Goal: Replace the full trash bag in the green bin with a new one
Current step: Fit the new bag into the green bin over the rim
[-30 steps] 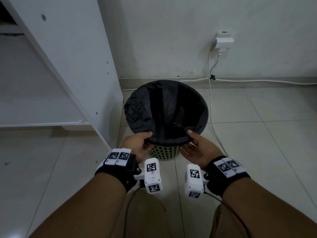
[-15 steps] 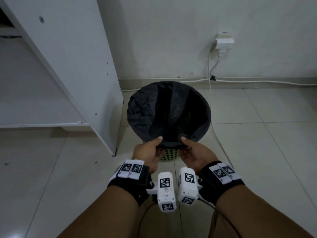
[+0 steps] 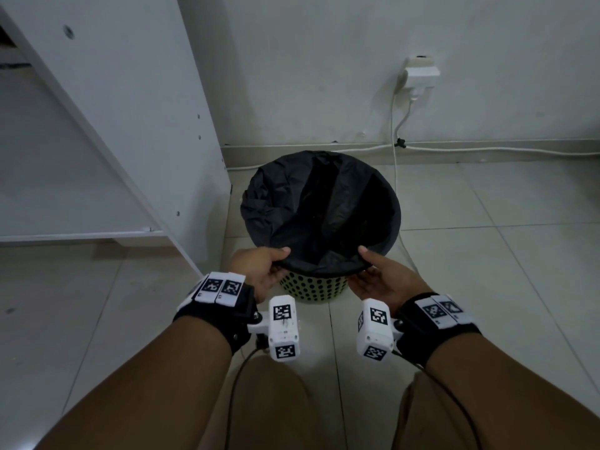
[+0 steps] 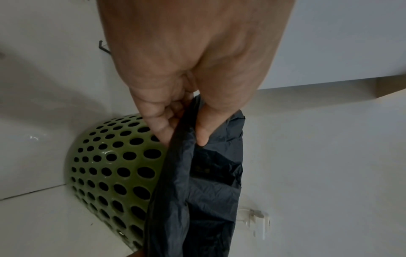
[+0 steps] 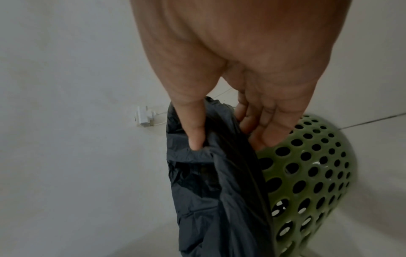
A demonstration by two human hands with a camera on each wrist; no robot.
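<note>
1. Two hands are set on the near rim of the green bin [image 3: 313,289], which stands on the tiled floor [image 3: 487,254] near the wall, just beside the white cabinet [image 3: 146,125] on its left.
2. The black bag [image 3: 319,209] is seen lining the bin, its mouth spread open and folded over the rim; no rubbish can be made out inside, so it is judged to be the new bag.
3. The bag's edge is pinched by the left hand [image 3: 263,267], thumb on the inside and fingers curled under the fold outside, as shown in the left wrist view [image 4: 197,97].
4. The same edge is pinched by the right hand [image 3: 380,280], its thumb pressed into the plastic and its fingers laid against the bin's holed wall [image 5: 252,104].
5. The step in hand is judged to be the fitting of the bag over the near rim; the next move calls for the fold to be drawn down and smoothed until it sits evenly all round.
6. Room is tight on the left, where the cabinet side nearly meets the bin.
7. A white cable [image 3: 397,177] hangs from the plug [image 3: 422,74] and runs down past the bin's right side, so it should be kept clear.
8. Open floor is left to the right and toward the person.
</note>
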